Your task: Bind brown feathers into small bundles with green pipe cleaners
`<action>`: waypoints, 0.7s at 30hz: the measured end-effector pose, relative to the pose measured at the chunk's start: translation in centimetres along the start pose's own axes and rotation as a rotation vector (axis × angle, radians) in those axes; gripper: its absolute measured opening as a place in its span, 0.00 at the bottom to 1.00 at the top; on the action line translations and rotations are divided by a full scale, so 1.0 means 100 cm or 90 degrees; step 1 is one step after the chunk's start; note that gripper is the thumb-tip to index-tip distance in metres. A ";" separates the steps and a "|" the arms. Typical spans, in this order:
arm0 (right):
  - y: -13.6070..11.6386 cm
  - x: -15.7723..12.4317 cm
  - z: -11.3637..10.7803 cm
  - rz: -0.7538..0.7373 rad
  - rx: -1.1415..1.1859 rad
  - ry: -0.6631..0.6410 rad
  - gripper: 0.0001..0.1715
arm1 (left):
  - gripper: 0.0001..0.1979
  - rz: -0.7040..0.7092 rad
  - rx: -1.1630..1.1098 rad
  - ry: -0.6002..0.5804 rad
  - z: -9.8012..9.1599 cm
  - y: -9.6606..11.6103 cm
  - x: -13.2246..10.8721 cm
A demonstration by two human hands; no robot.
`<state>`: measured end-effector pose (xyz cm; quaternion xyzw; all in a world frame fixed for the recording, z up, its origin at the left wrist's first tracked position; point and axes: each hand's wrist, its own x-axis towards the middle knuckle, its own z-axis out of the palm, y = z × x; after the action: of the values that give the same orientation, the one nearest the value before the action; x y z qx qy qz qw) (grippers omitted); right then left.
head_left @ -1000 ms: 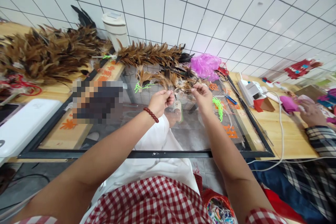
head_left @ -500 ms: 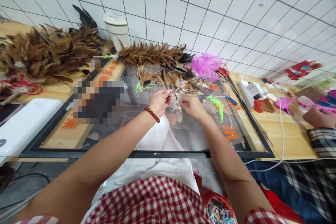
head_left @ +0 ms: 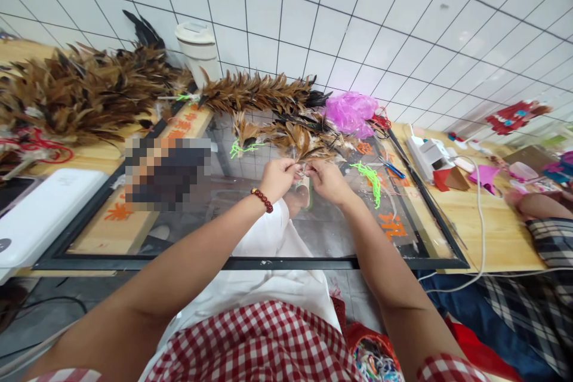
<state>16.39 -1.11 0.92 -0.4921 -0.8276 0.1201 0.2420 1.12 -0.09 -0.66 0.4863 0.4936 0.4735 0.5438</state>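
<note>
The left hand [head_left: 280,179] and right hand [head_left: 330,181] meet over the black-framed glass panel [head_left: 179,263], thumbs and fingers pinched, fingertips almost touching. Something thin and pale seems to show between them, but it is too small to name, so I cannot tell whether either pinch holds a quill or thread. The loose brown feathers [head_left: 301,137] lie on the glass just beyond the fingertips. With so narrow a pinch, anything slender there could slip or twist if one side pulls harder than the other, and the hands themselves hide the spot where an error would begin. A forward nudge of the knuckles could scatter the feathers, since nothing visible weighs them down. The bright green cord [head_left: 370,182], tangled beside the right forearm, might snag on a sweeping wrist, as might plumes on the beaded bracelet [head_left: 262,200] if the left arm reaches across.
</note>
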 end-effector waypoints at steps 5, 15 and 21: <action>-0.001 0.001 -0.002 0.019 -0.055 0.006 0.12 | 0.11 0.007 0.039 -0.062 0.001 -0.003 -0.003; 0.032 0.000 -0.016 0.190 -0.075 0.222 0.15 | 0.09 -0.070 -0.095 -0.047 -0.002 0.012 -0.005; 0.054 -0.008 -0.022 0.291 -0.147 0.123 0.11 | 0.07 -0.100 -0.216 0.009 -0.003 0.016 -0.004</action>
<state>21.91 0.78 0.20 -0.6999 -0.6760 0.0288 0.2289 0.72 -0.30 0.91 0.3439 0.4468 0.5094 0.6501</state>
